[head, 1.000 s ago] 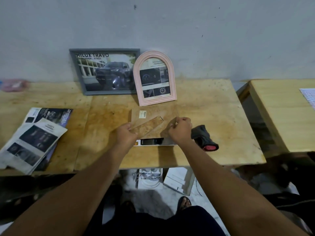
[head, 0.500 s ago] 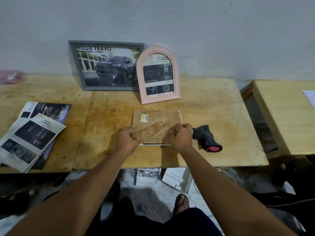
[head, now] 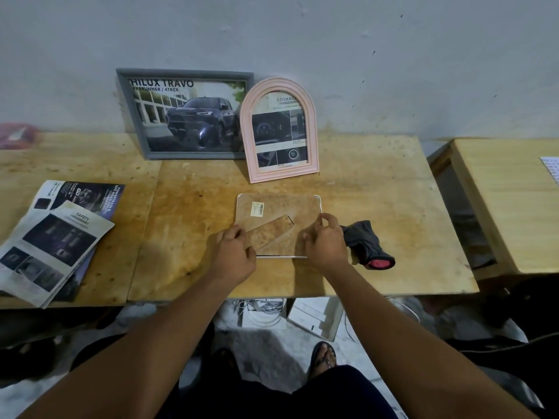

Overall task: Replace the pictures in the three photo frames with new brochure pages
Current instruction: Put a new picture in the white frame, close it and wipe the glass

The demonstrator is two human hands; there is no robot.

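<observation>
my left hand (head: pixel 233 252) pinches the stand (head: pixel 269 234) at 8 o'clock on the face-down frame (head: pixel 278 207), right hand (head: pixel 325 243) curled at 4, grip unclear: light, stiff, probably fragile, edges only

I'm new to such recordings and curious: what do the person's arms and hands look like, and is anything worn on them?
The left forearm and right forearm are bare as far up as the view shows, with no sleeves. The left hand and right hand wear no gloves; no ring, watch or bracelet shows. Below, a sandalled foot shows.
</observation>
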